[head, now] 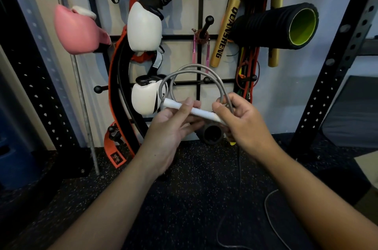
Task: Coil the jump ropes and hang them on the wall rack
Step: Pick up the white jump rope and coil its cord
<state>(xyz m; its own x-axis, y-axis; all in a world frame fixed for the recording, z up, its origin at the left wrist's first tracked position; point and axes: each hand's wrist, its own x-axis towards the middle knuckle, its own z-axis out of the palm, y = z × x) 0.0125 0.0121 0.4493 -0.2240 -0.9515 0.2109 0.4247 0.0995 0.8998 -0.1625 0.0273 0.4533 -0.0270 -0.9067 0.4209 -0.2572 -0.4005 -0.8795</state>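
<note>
A grey jump rope (pixel 196 69) with a white handle (pixel 201 112) is held in front of the black wall rack (pixel 201 4). My left hand (pixel 171 127) pinches the handle near its middle. My right hand (pixel 243 120) grips the handle's right end together with the rope, which arcs above both hands in two loops. The rest of the rope (pixel 270 215) trails down to the floor. A pink-handled jump rope (pixel 201 45) hangs coiled on a rack peg (pixel 208 21).
White boxing gloves (pixel 144 26) and a pink glove (pixel 77 28) hang at left. Gold bats (pixel 227 22), a black foam roller (pixel 278 26) and resistance bands (pixel 247 69) hang at right. An orange-black belt (pixel 120 90) droops low. Bare pegs (pixel 206 80) stick out behind the rope loops.
</note>
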